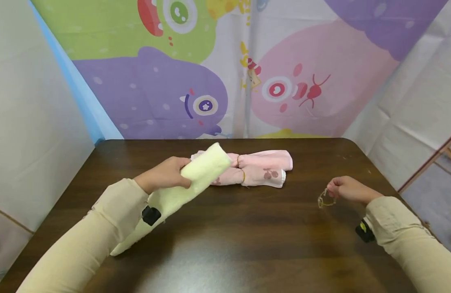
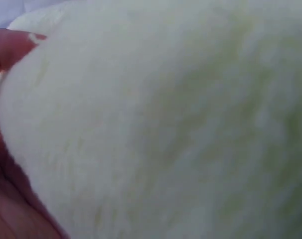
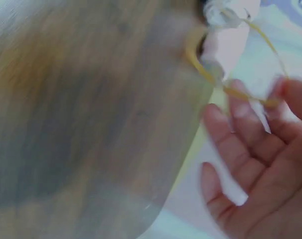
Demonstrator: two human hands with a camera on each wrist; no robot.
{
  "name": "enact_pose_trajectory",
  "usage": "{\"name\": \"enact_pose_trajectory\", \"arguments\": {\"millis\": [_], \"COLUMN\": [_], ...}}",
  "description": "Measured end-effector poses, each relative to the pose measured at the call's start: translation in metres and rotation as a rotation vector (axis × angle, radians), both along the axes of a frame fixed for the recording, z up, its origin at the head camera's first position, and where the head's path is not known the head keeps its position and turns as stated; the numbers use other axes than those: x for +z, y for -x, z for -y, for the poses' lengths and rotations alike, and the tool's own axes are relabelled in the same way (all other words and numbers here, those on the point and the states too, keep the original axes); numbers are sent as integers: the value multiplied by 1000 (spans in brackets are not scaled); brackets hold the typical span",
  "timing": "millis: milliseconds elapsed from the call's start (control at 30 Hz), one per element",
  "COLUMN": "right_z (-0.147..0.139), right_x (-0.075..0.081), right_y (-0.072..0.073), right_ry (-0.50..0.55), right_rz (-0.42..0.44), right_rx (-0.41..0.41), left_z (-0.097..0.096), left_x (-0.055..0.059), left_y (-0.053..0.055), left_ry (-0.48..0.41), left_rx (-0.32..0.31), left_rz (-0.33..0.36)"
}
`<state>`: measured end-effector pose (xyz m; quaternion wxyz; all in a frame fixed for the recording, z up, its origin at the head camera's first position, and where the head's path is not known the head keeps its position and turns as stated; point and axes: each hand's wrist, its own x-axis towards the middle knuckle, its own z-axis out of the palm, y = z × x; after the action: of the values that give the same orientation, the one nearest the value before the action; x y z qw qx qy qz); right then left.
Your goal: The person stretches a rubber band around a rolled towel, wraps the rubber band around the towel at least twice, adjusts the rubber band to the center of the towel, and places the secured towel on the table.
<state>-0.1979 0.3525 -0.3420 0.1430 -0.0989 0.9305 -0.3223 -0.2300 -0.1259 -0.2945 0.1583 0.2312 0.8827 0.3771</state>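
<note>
A rolled pale yellow towel [image 1: 190,179] slants up from the table, gripped by my left hand [image 1: 163,175] near its upper part. It fills most of the left wrist view, where the thumb [image 2: 14,47] shows at its edge. Over the right side of the table, my right hand [image 1: 351,189] pinches a thin yellowish rubber band [image 1: 322,201] between thumb and finger. In the right wrist view the band [image 3: 240,94] hangs as a loop, and the other fingers are spread loosely. Towel and band are well apart.
Two rolled pink towels, one behind [image 1: 269,158] and one in front [image 1: 260,176], lie side by side toward the back of the dark wooden table [image 1: 247,244], each tied with a band at its middle. A cartoon-printed curtain [image 1: 156,93] hangs behind the table's far edge.
</note>
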Motion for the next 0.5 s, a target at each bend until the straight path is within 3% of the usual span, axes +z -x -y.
{"name": "enact_pose_trajectory", "arguments": {"millis": [100,200,367,433,500], "right_z": [14,30,54,63,73], "right_x": [10,22,44,52,59], "right_y": [2,4,8,9,10], "right_ry": [8,12,-244,-291,-208], "right_rz": [-90,-124,-231,-224,-141], "right_rx": [-35,-67,-2,30,27], "left_z": [-10,-19,-34,-40,-46], "left_x": [0,-1,-4,-4,-3], "left_y": [-6,-12,-20,-23,-27], "left_ry": [-16,-20,-40,-44,-38], "left_rx": [-65,-124,-225,-258,-290], "left_rz": [-20,-40,-56,-64,-82]}}
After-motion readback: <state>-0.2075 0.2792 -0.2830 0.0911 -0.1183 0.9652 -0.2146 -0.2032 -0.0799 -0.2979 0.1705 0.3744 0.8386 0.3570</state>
